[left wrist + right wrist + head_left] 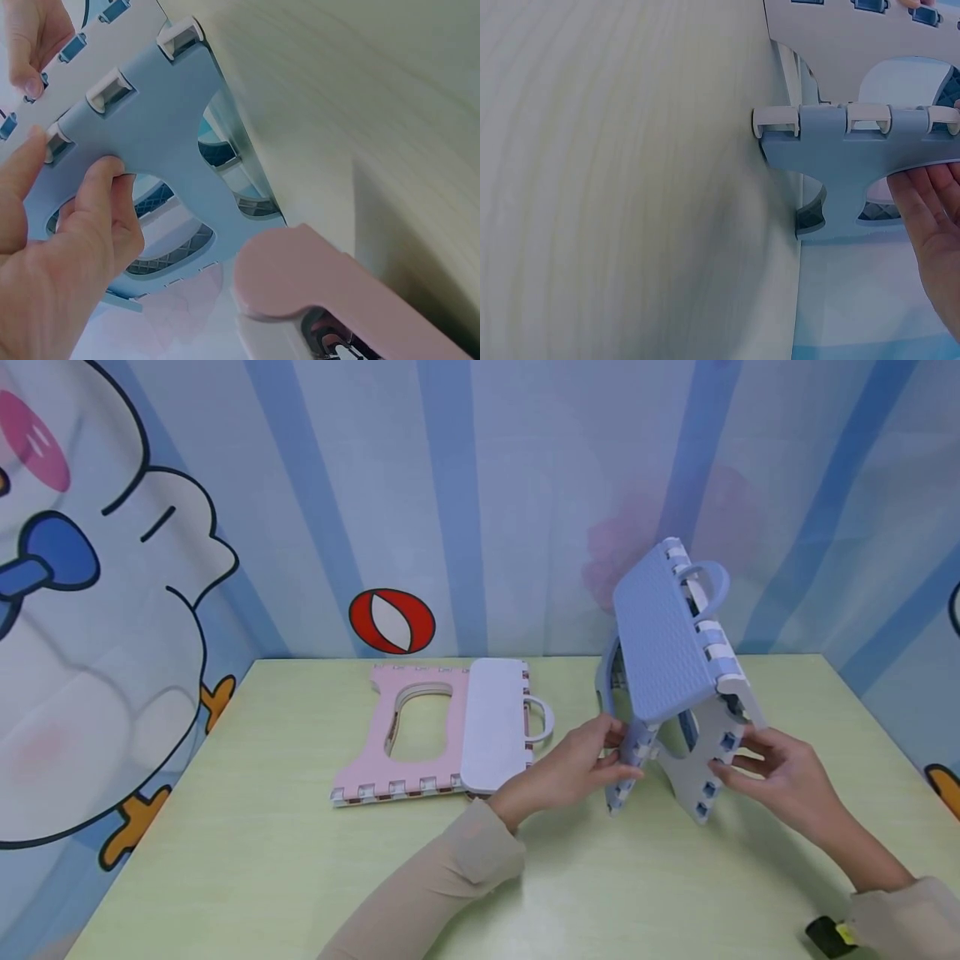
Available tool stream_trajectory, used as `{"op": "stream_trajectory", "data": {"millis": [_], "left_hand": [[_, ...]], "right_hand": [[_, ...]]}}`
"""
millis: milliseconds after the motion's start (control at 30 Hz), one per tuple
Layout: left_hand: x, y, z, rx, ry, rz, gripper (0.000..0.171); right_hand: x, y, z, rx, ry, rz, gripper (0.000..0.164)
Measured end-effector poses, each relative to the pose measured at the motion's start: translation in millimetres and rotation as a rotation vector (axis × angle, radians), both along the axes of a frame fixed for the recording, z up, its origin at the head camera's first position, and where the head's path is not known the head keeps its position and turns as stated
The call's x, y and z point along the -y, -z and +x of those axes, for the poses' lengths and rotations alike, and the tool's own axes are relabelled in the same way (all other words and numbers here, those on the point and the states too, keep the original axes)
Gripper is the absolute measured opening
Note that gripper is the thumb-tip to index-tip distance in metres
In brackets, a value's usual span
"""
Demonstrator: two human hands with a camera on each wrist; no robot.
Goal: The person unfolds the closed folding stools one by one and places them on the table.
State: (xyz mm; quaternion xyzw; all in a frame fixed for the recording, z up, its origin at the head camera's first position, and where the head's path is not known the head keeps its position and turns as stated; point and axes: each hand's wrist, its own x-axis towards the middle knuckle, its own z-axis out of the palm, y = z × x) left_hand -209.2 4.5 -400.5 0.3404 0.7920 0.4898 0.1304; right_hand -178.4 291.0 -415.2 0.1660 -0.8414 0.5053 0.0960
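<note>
A blue and white folding step stool [663, 635] stands half unfolded at the right of the table in the head view. Its textured blue seat slopes, and a blue loop handle [716, 589] sticks out near the top. My left hand [566, 768] grips the edge of the left leg panel. In the left wrist view its fingers [105, 176] reach into the panel's cutout. On the opposite side, my right hand [787, 781] holds the right leg panel by its edge. The right wrist view shows those fingers [922, 199] hooked at the cutout of a blue panel [832, 169].
A pink and white folding stool [420, 768] lies folded flat left of my left hand, its white handle [547, 718] facing right. A small black object [828, 937] is beside the right cuff. Behind the pale table [262, 877] hangs a striped cartoon backdrop [510, 527].
</note>
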Motion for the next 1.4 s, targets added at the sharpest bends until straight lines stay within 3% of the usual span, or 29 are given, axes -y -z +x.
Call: {"op": "stream_trajectory", "data": {"millis": [1400], "left_hand": [[4,-0.4,-2.3,-0.028,0.031,-0.013,0.040]], "right_hand": [[-13,-3.3,1.1,-0.009,-0.027,0.059,0.041]]}}
